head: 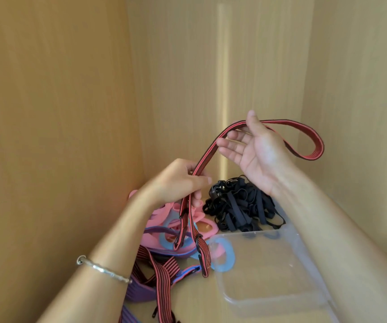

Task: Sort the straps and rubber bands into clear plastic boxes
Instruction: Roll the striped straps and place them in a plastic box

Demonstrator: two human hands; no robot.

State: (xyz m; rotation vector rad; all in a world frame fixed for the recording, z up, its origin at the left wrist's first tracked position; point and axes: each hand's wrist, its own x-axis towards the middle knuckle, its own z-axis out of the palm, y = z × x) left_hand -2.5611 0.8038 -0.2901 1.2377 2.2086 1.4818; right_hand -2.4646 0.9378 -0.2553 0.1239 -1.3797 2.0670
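nearest the camera, a tangle of loose straps, red-and-black striped and purple, lies on the wooden shelf floor at the lower middle. just to their right sits a clear plastic box, with 1 blue ring showing through its left wall. the left forearm crosses above the tangle, a silver bracelet on the wrist.

the left hand has its grip clamped on a red-and-black strap, thumb and curled fingers pinching 2 runs of it together. below that hand the 2 tails hang almost straight down, their black end fittings pointing at the pile. above it, the strap's long axis rises up and to the right to the right hand, whose grip is apart: palm toward the camera, fingers straight, the strap draped across behind them. past that hand the strap sweeps right in a flat loop and curls back toward the wrist, all of it held in the air.

behind the left hand lie pink and blue rings. beyond the box's far rim is a heap of black bands, against the back wall.
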